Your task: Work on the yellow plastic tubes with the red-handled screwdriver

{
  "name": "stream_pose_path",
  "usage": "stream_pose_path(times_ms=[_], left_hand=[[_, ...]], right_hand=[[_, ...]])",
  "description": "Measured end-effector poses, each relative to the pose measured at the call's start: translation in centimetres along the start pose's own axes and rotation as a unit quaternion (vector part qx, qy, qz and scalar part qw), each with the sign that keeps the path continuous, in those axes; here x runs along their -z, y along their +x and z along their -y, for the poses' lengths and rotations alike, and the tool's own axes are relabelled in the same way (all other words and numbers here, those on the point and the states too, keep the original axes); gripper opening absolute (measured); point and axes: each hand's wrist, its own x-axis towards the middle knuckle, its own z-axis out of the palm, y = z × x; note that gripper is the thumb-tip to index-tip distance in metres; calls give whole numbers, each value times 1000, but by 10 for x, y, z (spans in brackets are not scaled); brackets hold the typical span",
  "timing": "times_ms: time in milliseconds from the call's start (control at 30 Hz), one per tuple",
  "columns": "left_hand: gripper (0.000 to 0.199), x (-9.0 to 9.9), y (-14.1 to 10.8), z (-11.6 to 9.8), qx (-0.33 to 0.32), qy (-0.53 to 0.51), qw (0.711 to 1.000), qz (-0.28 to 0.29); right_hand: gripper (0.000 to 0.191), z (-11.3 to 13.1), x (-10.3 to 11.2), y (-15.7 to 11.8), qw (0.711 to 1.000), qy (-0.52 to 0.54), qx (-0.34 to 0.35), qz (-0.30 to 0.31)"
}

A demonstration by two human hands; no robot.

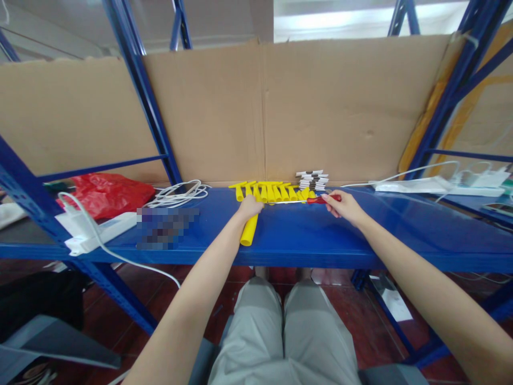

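A smooth, tubular yellow piece (249, 232) slants toward the near edge of a glossy blue shelf (312, 235), left of centre, its far part gripped by the curled fingers of the left hand (250, 205), while the right hand (341, 205), arm stretched forward, pinches a red-handled, slim metal screwdriver (316, 200) pointing left.

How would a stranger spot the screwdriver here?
On the blue shelf, find the row of yellow pieces. Near its right end, the right hand holds the screwdriver. Its red handle and thin silvery shaft set it apart from them.

The yellow tube (249, 232) is smooth plastic, the cardboard (340, 107) matt.
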Motion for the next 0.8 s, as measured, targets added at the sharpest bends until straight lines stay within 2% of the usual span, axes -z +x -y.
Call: stream_pose_path(times_ms=[100, 233, 433, 533, 667, 800], left_hand=[[18, -1, 1, 2, 9, -28, 999, 11], [16, -2, 5, 5, 19, -52, 998, 9], [15, -4, 10, 8, 6, -51, 999, 12], [15, -4, 10, 8, 7, -53, 998, 15], [19, -3, 8, 6, 13, -41, 999, 9], [18, -2, 8, 6, 14, -37, 999, 2]], right_hand=[[63, -1, -1, -1, 999, 46, -7, 19], [65, 0, -1, -3, 998, 52, 3, 28], [60, 3, 0, -2, 1000, 13, -5, 6], [60, 4, 0, -3, 999, 34, -19, 6], [69, 6, -1, -5, 996, 79, -25, 30], [67, 4, -2, -4, 997, 71, -7, 38]])
